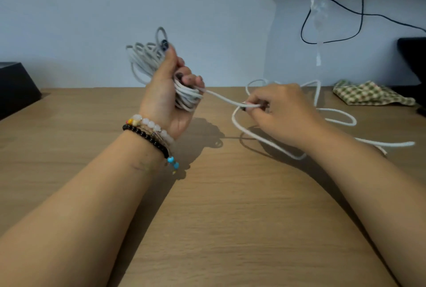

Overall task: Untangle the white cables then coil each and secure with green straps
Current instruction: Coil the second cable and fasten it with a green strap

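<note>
White cable (147,60) part-coiled, remainder loose on table (230,217)

We note the worktop (230,217) as light brown with a fine wood grain. Every cable on and above it is white: the coil (147,60) in the left hand (166,93) and the loose cable (336,118) lying to the right. At the worktop's far right edge a cloth (368,94) carries a green-and-cream check. Beside the left hand we see bracelets (149,132) of white and black beads, with yellow and turquoise accents. The wall (92,21) behind the worktop is pale blue-grey, crossed by a black wire (359,21).
</note>
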### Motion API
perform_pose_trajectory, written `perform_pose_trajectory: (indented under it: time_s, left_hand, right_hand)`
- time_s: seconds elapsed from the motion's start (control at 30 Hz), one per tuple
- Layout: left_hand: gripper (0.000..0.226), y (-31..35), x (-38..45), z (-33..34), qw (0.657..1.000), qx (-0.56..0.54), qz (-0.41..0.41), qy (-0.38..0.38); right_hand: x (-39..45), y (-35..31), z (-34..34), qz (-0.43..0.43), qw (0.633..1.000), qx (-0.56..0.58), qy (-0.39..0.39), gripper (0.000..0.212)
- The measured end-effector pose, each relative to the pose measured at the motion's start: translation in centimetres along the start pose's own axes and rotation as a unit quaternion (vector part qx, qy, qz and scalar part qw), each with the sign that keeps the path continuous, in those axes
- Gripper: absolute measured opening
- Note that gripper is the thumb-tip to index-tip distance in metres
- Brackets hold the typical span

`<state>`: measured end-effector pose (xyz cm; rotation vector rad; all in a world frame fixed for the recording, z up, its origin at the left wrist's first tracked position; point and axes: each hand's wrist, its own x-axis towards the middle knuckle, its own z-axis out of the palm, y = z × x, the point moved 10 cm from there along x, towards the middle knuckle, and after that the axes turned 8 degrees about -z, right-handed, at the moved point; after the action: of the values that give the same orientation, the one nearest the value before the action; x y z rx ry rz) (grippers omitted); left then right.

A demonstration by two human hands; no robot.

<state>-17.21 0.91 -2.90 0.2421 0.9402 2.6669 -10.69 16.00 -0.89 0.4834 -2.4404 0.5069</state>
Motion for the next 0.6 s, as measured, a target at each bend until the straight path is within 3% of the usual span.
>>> perform_pose_trajectory:
  time_s: [0.07,0.17,0.37,0.5,0.6]
  left_hand:
    - [0.036,1.2,0.1,-0.6,0.999,-0.031,0.014,0.01]
    - [0.035,1.4,-0.1,-1.0,0.999,0.034,0.033,0.022]
    - [0.033,2.3,-0.5,-1.8,0.979,0.162,0.088,0.082]
    - [0.032,4.1,-1.3,-3.2,0.959,0.178,0.143,0.169]
    - [0.034,4.5,-1.6,-3.4,0.957,0.161,0.153,0.186]
  right_hand:
    - [0.0,1.3,-1.0,0.016,0.999,-0.025,0.037,0.012]
    - [0.0,2.0,-1.4,0.032,0.998,0.02,0.056,0.012]
    - [-0.6,0.9,0.8,0.067,0.967,0.241,-0.038,0.02]
    - [-0.9,0.8,1.5,0.086,0.947,0.296,-0.093,0.015]
    - [-0.9,2.9,0.5,0.12,0.957,0.256,-0.068,0.012]
